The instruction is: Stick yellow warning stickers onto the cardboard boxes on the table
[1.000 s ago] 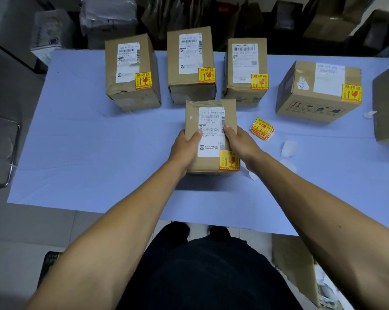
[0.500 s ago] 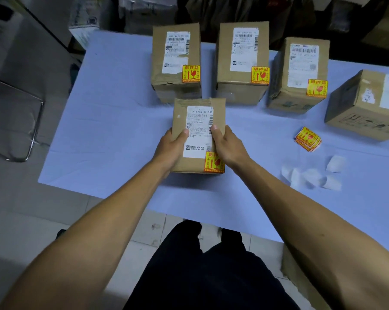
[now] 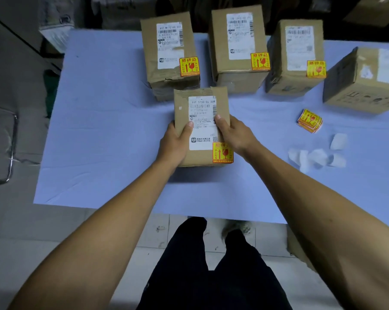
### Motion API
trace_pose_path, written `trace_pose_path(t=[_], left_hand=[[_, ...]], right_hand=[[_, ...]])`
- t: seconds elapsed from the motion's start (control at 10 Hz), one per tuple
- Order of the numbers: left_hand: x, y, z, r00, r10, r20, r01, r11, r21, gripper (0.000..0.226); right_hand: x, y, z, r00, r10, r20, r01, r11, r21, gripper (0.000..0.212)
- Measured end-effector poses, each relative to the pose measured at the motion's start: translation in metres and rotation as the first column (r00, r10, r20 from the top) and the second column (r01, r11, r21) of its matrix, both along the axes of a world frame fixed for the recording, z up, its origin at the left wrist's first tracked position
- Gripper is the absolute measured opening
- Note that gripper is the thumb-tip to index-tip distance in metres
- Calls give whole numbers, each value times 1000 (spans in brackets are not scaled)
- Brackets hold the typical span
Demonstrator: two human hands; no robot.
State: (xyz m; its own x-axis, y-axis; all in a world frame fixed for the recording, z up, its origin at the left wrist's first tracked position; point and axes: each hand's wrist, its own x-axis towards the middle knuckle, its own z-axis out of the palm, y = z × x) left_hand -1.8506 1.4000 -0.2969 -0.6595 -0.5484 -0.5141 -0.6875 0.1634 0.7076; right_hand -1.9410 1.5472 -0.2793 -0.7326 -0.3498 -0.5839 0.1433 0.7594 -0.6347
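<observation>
Stickered cardboard box point(image 3: 201, 128): gripped at its sides by left hand point(image 3: 174, 144) and right hand point(image 3: 235, 135), over table point(image 3: 104, 130).

Brown cardboard boxes point(image 3: 202, 130), white labels point(image 3: 202, 124), yellow-red stickers point(image 3: 222, 152); pale blue table cover point(image 3: 104, 130).

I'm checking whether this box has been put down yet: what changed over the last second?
Little changed apart from the camera view swinging left. Both hands, left hand and right hand, keep their grip on the stickered box, just in front of the back row. The sticker stack and backing scraps stayed put on the table.
</observation>
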Motion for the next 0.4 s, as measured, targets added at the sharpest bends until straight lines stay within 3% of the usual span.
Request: trace_pose_path(t=[0.1,0.2,0.3,0.4], left_hand=[[1,-1,9,997,-66,46,69,995,-69,61],[4,2,30,986,-135,101,157,950,-270,75],[13,14,62,949,-295,109,308,797,-520,75],[15,40,95,892,-403,202,426,606,-671,76]], right_hand=[[6,14,12,995,-2,-97,5,999,32,74],[12,39,22,958,93,-270,-67,992,105,73],[19,67,43,884,211,-418,-134,969,207,71],[24,93,72,736,312,-600,-156,942,299,69]])
